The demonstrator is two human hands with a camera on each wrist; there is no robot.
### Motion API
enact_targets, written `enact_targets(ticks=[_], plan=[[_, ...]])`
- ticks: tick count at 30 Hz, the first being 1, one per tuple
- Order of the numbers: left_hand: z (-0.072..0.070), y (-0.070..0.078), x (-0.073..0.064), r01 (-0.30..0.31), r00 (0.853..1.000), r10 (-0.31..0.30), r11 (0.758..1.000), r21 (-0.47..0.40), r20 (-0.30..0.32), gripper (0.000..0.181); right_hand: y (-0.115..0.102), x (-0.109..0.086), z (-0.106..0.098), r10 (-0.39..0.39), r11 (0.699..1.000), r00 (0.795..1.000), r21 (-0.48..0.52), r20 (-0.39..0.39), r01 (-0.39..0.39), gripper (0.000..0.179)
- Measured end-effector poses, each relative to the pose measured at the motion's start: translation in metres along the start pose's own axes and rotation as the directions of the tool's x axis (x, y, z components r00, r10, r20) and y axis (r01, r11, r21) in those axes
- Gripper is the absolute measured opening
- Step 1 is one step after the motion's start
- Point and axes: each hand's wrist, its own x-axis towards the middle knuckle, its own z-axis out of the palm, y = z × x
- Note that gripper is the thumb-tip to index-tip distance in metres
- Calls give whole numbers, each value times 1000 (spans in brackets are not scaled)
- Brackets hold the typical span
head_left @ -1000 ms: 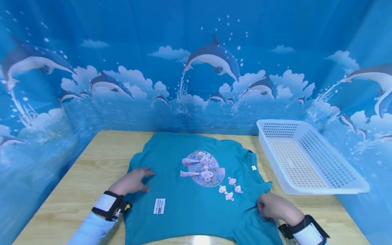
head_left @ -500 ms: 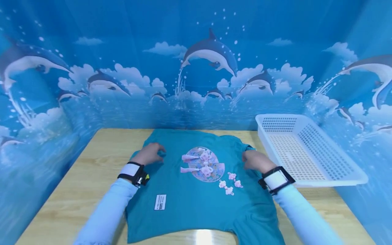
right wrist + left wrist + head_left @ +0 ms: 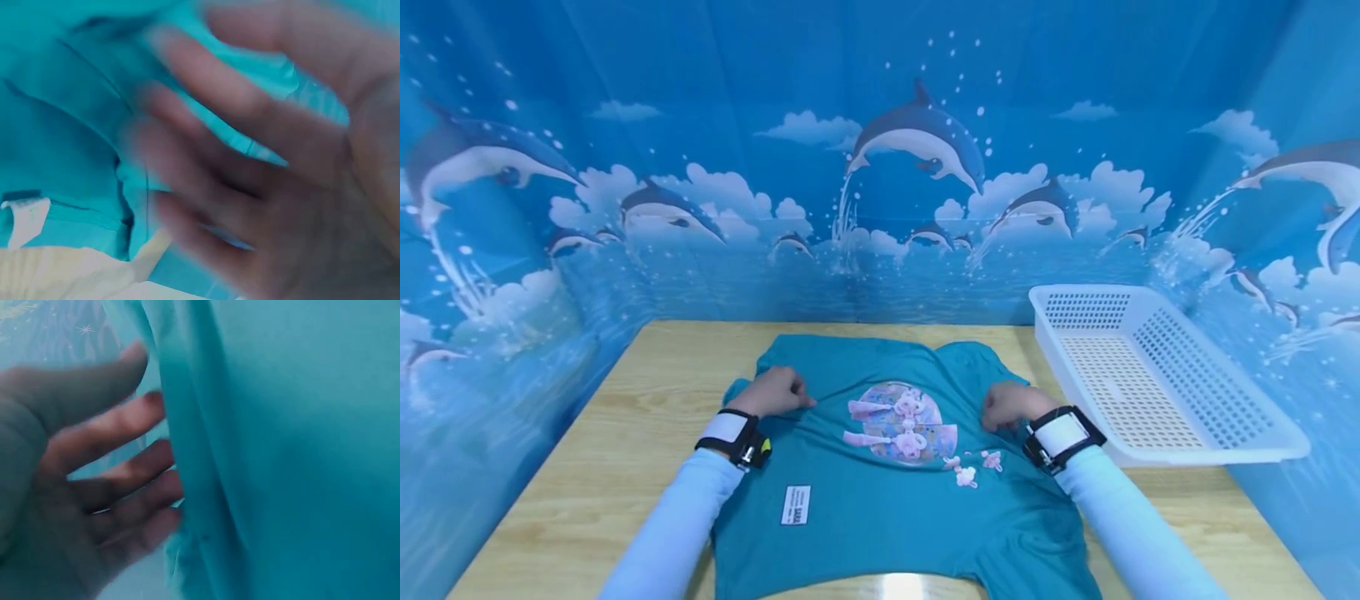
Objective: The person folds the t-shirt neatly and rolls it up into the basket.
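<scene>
A teal T-shirt (image 3: 880,533) lies spread sideways across the table, creased between the two hands. On its front are a round floral patch (image 3: 925,417) with pink knotted tassels, small pink flower ornaments (image 3: 966,477) and a white label (image 3: 795,505). My left hand (image 3: 775,392) pinches the shirt left of the patch; its wrist view shows bent fingers (image 3: 134,481) against a fold of cloth. To the patch's right, my right hand (image 3: 1015,406) grips the fabric on the collar side. In the right wrist view its fingers are blurred, near a white neck tag (image 3: 28,219).
A white perforated plastic basket (image 3: 1210,457) stands at the right, close to my right forearm. The wooden table (image 3: 610,433) shows around the shirt. A blue dolphin-print curtain (image 3: 737,275) rises behind and along both sides.
Both hands moved up the shirt from its lower left and right, then took hold of cloth beside the patch. The fabric between them is now lifted and creased, and the ornaments are partly hidden.
</scene>
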Motion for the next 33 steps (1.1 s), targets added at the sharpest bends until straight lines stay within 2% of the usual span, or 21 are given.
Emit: enact_targets(ticks=[3,4,5,7,9,10,11,13,15,18,19,21,24,27,30,33], plan=[[0,1,8,-29,998,32,998,58,-51,13,2,13,-5,-20,999,985,-33,-173,14,10],[1,2,11,-34,998,39,996,83,-56,17,4,18,-5,-25,999,978,-42,-208,16,13],[2,3,13,-33,998,39,995,97,-54,24,5,22,-4,-26,999,976,-48,-218,16,17],[3,5,16,-25,999,27,995,96,-22,27,8,30,-2,-11,999,983,-33,-185,5,17],[3,7,19,-12,1000,12,997,76,4,12,11,35,0,11,1000,992,-5,-129,-12,10],[3,8,20,-13,1000,12,998,58,10,13,11,37,-1,21,1000,993,12,-112,-19,14],[2,8,22,-15,1000,14,999,39,15,22,12,37,-2,21,1000,993,23,-113,-19,19],[-3,11,27,-18,1000,18,999,42,-2,39,10,40,-7,16,1000,985,12,-171,-14,26],[-8,12,33,-31,998,35,996,87,-43,39,7,44,-12,-5,1000,963,-22,-271,-1,23],[-13,14,46,-4,994,25,980,198,-105,19,0,56,-17,-57,993,920,-121,-388,10,26],[-12,13,50,9,994,18,973,233,-111,21,-2,62,-17,-71,988,912,-157,-405,7,34],[-9,11,57,36,995,-8,960,277,-102,31,-3,70,-14,-100,975,907,-221,-408,8,43],[-3,11,62,57,996,-34,953,298,-82,29,-2,79,-7,-152,948,900,-319,-409,16,38],[-1,13,63,51,997,-31,960,275,-76,9,0,82,-2,-201,930,864,-367,-462,21,26],[-8,16,57,25,994,3,968,251,-111,21,0,72,-6,-226,935,816,-352,-533,29,21],[-22,19,43,10,987,29,971,239,-161,18,-3,48,-19,-219,944,787,-328,-576,23,17]])
